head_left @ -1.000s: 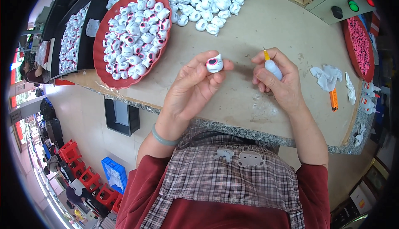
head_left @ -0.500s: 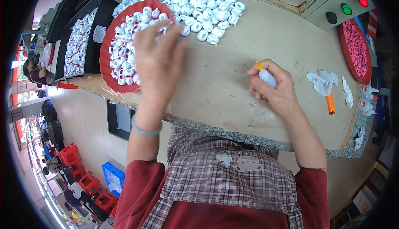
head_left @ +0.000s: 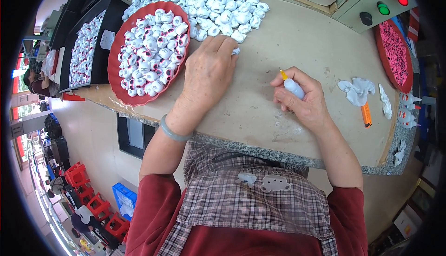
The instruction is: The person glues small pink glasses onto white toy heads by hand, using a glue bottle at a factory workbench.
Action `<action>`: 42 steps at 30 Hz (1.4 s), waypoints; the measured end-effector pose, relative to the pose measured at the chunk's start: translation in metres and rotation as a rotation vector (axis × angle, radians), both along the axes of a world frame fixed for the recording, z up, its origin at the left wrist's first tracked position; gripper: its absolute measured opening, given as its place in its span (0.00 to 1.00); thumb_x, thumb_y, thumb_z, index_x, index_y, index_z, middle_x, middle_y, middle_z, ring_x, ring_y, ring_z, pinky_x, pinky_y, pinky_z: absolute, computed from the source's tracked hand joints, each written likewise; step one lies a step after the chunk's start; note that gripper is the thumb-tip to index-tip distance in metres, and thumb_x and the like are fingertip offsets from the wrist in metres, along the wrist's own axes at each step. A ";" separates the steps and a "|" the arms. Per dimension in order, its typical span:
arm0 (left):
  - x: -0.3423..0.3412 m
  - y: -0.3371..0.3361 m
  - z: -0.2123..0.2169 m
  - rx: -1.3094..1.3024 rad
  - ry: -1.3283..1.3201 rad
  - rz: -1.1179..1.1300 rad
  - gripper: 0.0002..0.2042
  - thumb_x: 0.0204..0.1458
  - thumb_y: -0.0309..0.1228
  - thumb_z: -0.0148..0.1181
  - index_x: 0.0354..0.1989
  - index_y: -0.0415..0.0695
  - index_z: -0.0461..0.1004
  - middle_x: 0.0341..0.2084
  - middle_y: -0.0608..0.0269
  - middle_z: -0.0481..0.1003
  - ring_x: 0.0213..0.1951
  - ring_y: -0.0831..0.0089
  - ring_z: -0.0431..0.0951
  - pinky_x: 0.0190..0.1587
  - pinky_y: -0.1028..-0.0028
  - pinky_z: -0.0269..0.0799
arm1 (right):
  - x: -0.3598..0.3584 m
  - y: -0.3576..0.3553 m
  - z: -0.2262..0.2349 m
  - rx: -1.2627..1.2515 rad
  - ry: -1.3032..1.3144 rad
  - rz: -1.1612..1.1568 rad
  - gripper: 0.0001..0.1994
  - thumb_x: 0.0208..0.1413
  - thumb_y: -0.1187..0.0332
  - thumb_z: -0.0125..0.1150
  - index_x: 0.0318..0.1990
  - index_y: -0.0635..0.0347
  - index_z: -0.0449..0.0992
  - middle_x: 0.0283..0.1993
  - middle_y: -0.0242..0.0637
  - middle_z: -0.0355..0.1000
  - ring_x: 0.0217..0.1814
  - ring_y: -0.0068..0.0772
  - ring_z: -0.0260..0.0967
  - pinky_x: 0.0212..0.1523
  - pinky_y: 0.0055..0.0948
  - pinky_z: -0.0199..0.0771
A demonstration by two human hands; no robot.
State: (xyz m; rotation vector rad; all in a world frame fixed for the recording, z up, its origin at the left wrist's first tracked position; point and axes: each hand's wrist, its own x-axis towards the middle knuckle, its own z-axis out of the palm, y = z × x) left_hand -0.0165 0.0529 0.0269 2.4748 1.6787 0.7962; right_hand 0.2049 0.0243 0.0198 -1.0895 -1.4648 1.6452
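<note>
Gripping bottle (head_left: 294, 89), right hand (head_left: 304, 102) curled; left hand (head_left: 209, 68) bent over white piece (head_left: 236, 51), grip hidden; tabletop (head_left: 255, 103) between, granite edge (head_left: 251, 151) nearer.

The light is bright and rather even, with only soft shadows on the surface (head_left: 297, 38) near the left hand (head_left: 209, 68) and the right hand (head_left: 299, 96). The floor (head_left: 86, 126) has a pale sheen. Both hands look sharp, while toward the black rim straight edges bend and the far background becomes small and unclear.
</note>
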 end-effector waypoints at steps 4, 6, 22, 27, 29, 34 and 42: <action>0.007 -0.009 0.010 -0.194 -0.204 0.024 0.08 0.44 0.21 0.59 0.35 0.40 0.72 0.30 0.61 0.73 0.33 0.69 0.75 0.34 0.73 0.69 | 0.002 0.000 0.005 -0.050 0.104 -0.021 0.10 0.54 0.69 0.61 0.41 0.60 0.69 0.30 0.30 0.70 0.27 0.15 0.64 0.26 0.16 0.64; 0.007 -0.015 0.006 -0.318 -0.362 0.039 0.08 0.46 0.22 0.59 0.36 0.40 0.72 0.29 0.63 0.73 0.32 0.72 0.76 0.33 0.75 0.69 | 0.004 0.002 0.010 -0.070 0.216 -0.016 0.11 0.55 0.73 0.55 0.44 0.59 0.64 0.34 0.34 0.69 0.27 0.16 0.62 0.26 0.16 0.63; 0.017 -0.046 -0.007 -1.059 -1.635 -0.142 0.17 0.54 0.26 0.56 0.52 0.32 0.68 0.41 0.46 0.75 0.34 0.74 0.77 0.42 0.80 0.75 | 0.016 0.006 0.012 0.117 0.292 -0.309 0.15 0.50 0.78 0.62 0.46 0.64 0.68 0.33 0.36 0.73 0.25 0.16 0.68 0.21 0.12 0.64; 0.017 -0.048 -0.008 -1.083 -1.697 -0.141 0.18 0.56 0.25 0.53 0.53 0.28 0.66 0.43 0.43 0.74 0.38 0.71 0.78 0.45 0.77 0.75 | 0.015 0.003 0.010 0.239 0.144 -0.345 0.17 0.55 0.70 0.60 0.50 0.65 0.67 0.37 0.42 0.73 0.25 0.20 0.68 0.20 0.13 0.64; 0.017 -0.050 -0.013 -1.071 -1.671 -0.133 0.17 0.56 0.24 0.52 0.53 0.30 0.67 0.43 0.43 0.74 0.40 0.68 0.78 0.46 0.75 0.75 | 0.014 0.000 0.012 0.263 0.140 -0.365 0.16 0.55 0.72 0.60 0.50 0.65 0.67 0.36 0.40 0.73 0.25 0.18 0.68 0.21 0.12 0.64; 0.016 -0.051 -0.022 -1.010 -1.737 -0.198 0.16 0.55 0.24 0.54 0.52 0.32 0.68 0.44 0.44 0.73 0.39 0.68 0.78 0.46 0.76 0.76 | 0.011 -0.007 0.014 0.415 0.097 -0.368 0.15 0.58 0.69 0.56 0.50 0.66 0.68 0.35 0.39 0.74 0.25 0.16 0.68 0.22 0.12 0.64; 0.017 -0.049 -0.023 -1.014 -1.680 -0.194 0.16 0.53 0.23 0.56 0.51 0.33 0.69 0.44 0.43 0.73 0.41 0.68 0.78 0.46 0.77 0.75 | 0.010 -0.008 0.012 0.680 -0.046 -0.330 0.17 0.58 0.65 0.57 0.50 0.68 0.69 0.33 0.41 0.75 0.27 0.19 0.71 0.27 0.14 0.70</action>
